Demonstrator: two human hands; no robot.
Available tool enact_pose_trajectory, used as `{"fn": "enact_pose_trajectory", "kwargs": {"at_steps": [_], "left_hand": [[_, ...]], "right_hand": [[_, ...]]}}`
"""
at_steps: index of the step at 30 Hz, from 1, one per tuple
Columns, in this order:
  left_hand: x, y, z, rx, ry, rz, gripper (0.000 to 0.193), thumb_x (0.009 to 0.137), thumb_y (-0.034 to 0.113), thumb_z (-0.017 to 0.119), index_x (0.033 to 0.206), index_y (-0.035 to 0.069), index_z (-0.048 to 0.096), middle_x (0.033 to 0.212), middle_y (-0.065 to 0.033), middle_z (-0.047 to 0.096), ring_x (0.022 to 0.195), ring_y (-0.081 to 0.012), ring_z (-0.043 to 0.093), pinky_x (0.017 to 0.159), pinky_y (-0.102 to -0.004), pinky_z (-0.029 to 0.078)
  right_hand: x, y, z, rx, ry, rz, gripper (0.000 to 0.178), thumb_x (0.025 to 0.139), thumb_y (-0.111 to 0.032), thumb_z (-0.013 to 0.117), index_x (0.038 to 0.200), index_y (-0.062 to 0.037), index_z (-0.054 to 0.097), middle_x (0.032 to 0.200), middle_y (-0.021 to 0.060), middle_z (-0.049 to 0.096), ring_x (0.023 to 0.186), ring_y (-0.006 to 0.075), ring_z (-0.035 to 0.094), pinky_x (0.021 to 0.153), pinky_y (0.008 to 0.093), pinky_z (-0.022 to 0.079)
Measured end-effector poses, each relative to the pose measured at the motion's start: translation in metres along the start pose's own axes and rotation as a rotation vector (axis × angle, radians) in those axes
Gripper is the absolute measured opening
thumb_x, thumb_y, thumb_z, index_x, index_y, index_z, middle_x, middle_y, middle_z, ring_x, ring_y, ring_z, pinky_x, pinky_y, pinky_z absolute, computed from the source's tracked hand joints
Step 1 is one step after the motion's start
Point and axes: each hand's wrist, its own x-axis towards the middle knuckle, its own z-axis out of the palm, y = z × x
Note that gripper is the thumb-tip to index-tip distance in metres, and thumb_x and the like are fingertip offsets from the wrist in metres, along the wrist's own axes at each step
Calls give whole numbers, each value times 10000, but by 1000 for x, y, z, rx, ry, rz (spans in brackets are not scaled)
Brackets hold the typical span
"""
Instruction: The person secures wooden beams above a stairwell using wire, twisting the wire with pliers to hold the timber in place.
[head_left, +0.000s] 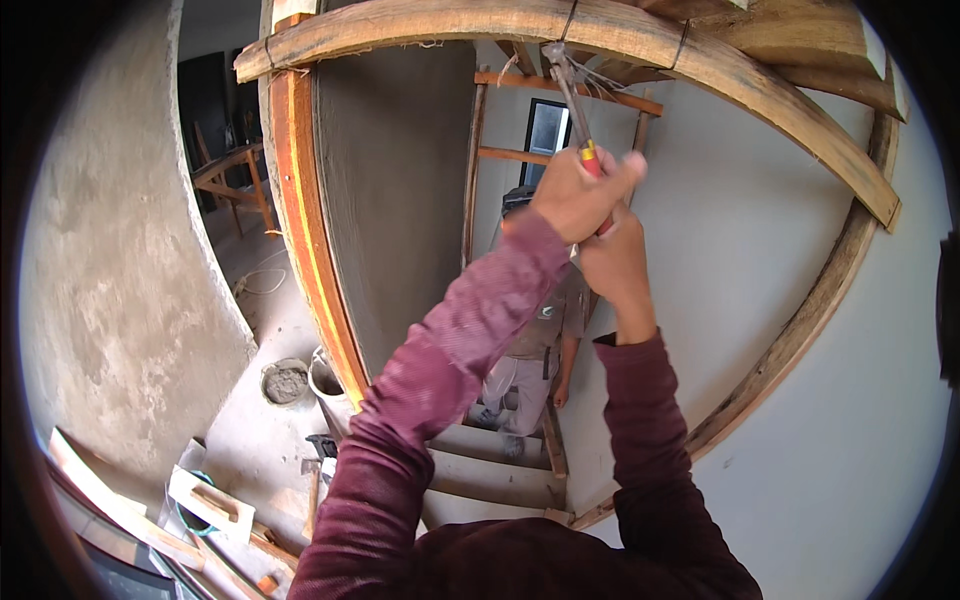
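Note:
Both my arms, in maroon sleeves, reach up toward a wooden beam overhead. My left hand is closed around the red and yellow handle of metal pincers. Just below it, my right hand is also closed, with a bit of red handle showing between the two hands. The tool's head is against the beam's underside, at a dark tie wire looped around the wood. Thin loose wire ends stick out beside the head. My fingers partly hide the handles.
A person stands below on the steps, partly hidden behind my arms. An orange-brown post rises at left, and a curved timber runs along the right wall. Mortar bucket, hammer and float lie lower left.

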Motion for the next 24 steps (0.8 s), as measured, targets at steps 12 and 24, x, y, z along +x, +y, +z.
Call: {"fn": "enact_pose_trajectory", "kwargs": {"at_steps": [12, 24], "left_hand": [[-15, 24, -23, -233, 7, -362, 416, 986, 374, 417, 727, 61, 502, 575, -57, 530, 676, -239, 654, 616, -314, 506], [-41, 61, -30, -21, -35, -282, 475, 909, 417, 581, 1093, -20, 568, 965, -140, 661, 885, -189, 625, 811, -328, 507]], "right_hand": [[4, 27, 26, 1415, -1047, 308, 210, 779, -109, 689, 895, -55, 523, 663, 19, 501, 526, 116, 509, 423, 234, 361], [-9, -13, 6, 1837, -1159, 375, 225, 808, -54, 520, 1018, -54, 440, 599, -27, 347, 400, 53, 300, 345, 200, 245]]}}
